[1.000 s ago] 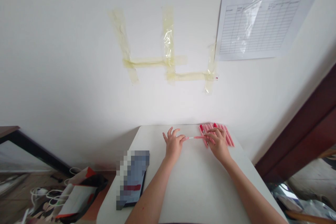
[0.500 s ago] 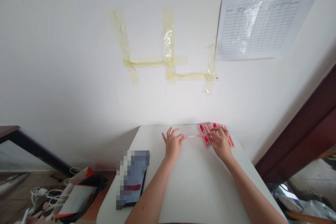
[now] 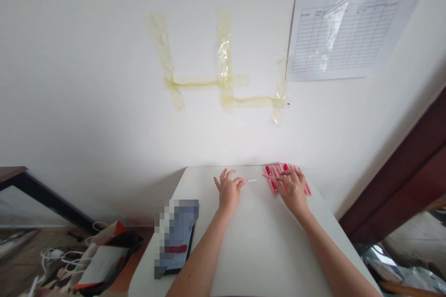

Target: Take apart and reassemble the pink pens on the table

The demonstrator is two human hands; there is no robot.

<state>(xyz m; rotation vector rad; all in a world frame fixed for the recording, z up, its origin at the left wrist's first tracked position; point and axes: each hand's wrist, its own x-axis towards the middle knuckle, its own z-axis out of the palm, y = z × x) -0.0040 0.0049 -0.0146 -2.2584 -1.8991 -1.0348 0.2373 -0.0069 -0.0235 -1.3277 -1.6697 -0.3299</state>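
Note:
My left hand (image 3: 229, 191) pinches a thin white rod with a pink end (image 3: 251, 180), which looks like the inner part of a pen, between thumb and forefinger; its other fingers are spread. The rod points right, above the white table. Held in the fingertips of my right hand (image 3: 293, 189) is a slim pink pen barrel (image 3: 268, 177), its free end tilted up to the left. A small gap separates rod and barrel. Behind and under my right hand lies a row of several pink pens (image 3: 278, 170) with a few red parts among them, partly hidden by the fingers.
A phone (image 3: 177, 236), partly blurred out, lies at the left of the white table (image 3: 259, 250). The table's far edge meets a wall bearing yellowish tape (image 3: 198, 83) and a printed sheet (image 3: 341, 37). Bags (image 3: 104, 260) stand on the floor at left; dark red wood (image 3: 393, 171) rises at right.
The rod and the pink barrel were lined up end to end and touching; now they are apart. The barrel's free end has swung upward, while my left hand has barely shifted.

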